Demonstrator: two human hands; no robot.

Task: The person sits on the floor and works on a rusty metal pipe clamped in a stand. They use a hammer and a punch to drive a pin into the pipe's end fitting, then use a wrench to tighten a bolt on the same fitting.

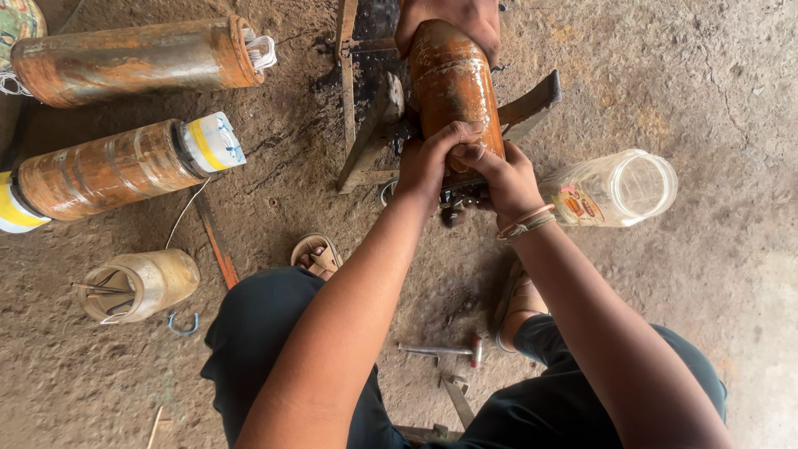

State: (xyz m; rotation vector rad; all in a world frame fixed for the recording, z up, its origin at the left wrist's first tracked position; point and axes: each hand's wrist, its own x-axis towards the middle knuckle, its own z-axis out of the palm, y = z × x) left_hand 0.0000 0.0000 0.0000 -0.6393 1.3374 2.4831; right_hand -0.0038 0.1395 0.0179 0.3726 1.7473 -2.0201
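Dusty packed-earth floor (715,100) fills the view, stained dark around a blackened metal stand with angled legs (366,141) where I'm working. On that stand lies a rusty orange steel cylinder (453,79), its near end pointing back at me, and both my hands are on that end. My left hand (428,162) wraps the rim from the left with fingers curled tight; my right hand (503,179) clamps from the right, thread bands on the wrist. Another person's hand (449,21) presses on the far end of the cylinder at the top edge of the view.

To do this well, I judge I want my grip even on both sides and my push straight along the cylinder's axis, so it doesn't roll off the stand's arms, and I keep my fingers out of the dark fitting under the near end.

Around me: a clear plastic jar lying on its side (615,189) just beside my right wrist, close enough to knock. Two more rusty cylinders lie to the left, one showing white windings (133,60), one with white and yellow end caps (116,170). A cloudy plastic container of small tools (137,285) sits near my left knee, and a small hammer (440,351) lies between my legs
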